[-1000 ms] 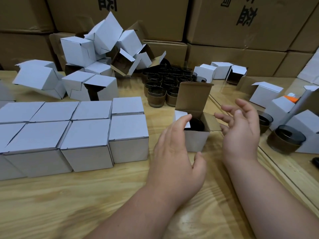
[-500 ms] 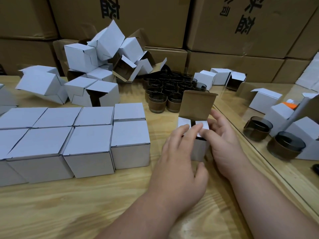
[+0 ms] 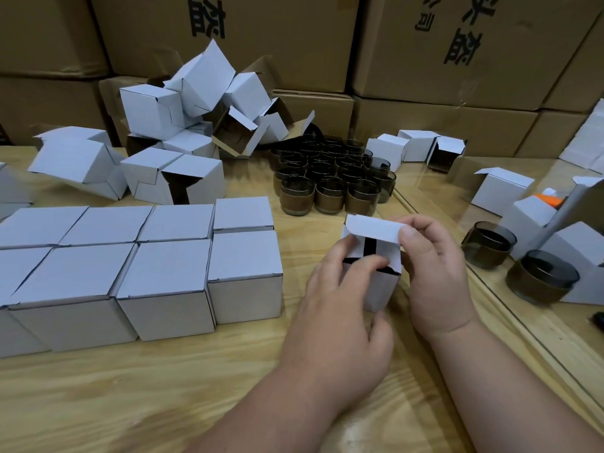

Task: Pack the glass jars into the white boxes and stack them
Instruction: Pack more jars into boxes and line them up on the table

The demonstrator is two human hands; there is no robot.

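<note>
Folding down over the small white box (image 3: 376, 282), the lid flap (image 3: 374, 231) that stood upright a moment ago now curls forward, pinched by the right hand (image 3: 434, 273). The left hand (image 3: 336, 308) grips the box, fingers pressing its side flaps flat. The jar inside is hidden. Closure looks nearly done; next comes tucking. Closed white boxes (image 3: 163, 276) sit just left of this box, amber glass jars (image 3: 330, 178) beyond it.

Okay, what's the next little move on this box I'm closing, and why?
Probably fold the top flap down and tuck it in: the right hand pinches it half raised, and the left hand holds the side flaps down on the white box.
</note>
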